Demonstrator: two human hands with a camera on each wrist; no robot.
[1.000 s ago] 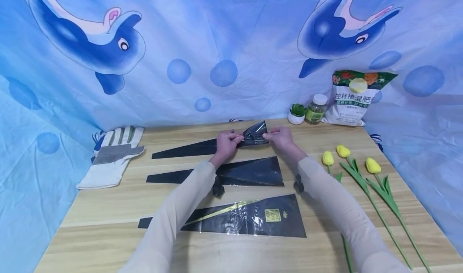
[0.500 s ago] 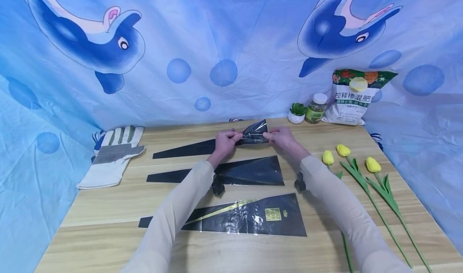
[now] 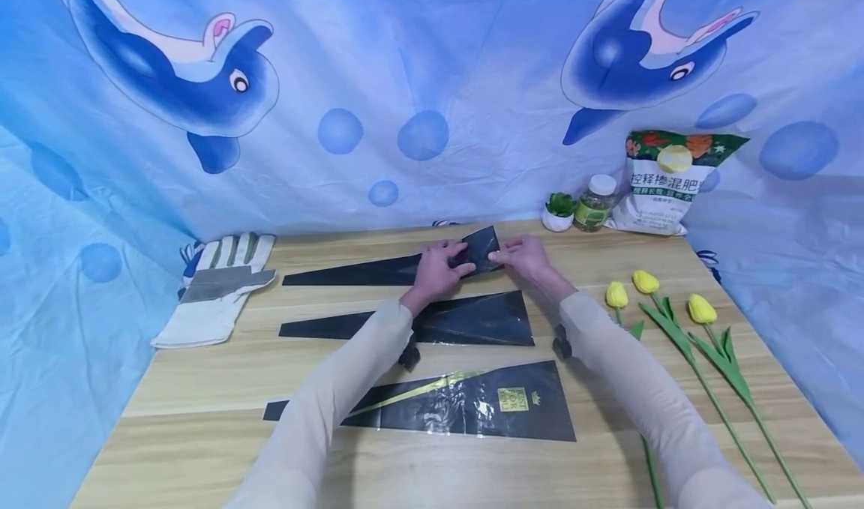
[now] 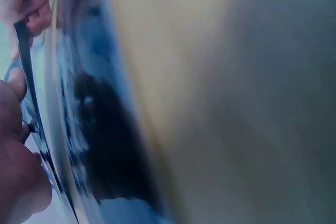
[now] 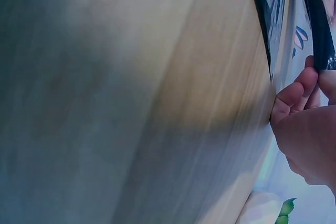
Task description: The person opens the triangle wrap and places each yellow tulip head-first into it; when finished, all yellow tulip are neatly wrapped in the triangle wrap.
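Note:
The farthest of three black flower sleeves [image 3: 358,270] lies along the back of the table, narrow end to the left. My left hand [image 3: 437,270] rests on its wide part, thumb and fingers spread over the film. At the sleeve's wide right end, my right hand [image 3: 528,258] pinches the edge between thumb and fingers. The right wrist view shows the dark sleeve edge held at the fingertips [image 5: 311,74]. The left wrist view is blurred, and my left hand [image 4: 21,156] shows only partly at its left border.
Nearer me lie a second black sleeve [image 3: 472,320] and a gold-printed one [image 3: 472,404]. Yellow tulips [image 3: 702,310] lie on the right. A work glove [image 3: 216,291] is on the left. A potted succulent [image 3: 559,211], a jar [image 3: 595,203] and a fertilizer bag [image 3: 658,187] stand behind.
My left hand has gone from pinching the gathered sleeve to lying spread on it, slightly to the right. The sleeve's wide end has flattened out. My right hand keeps its pinch.

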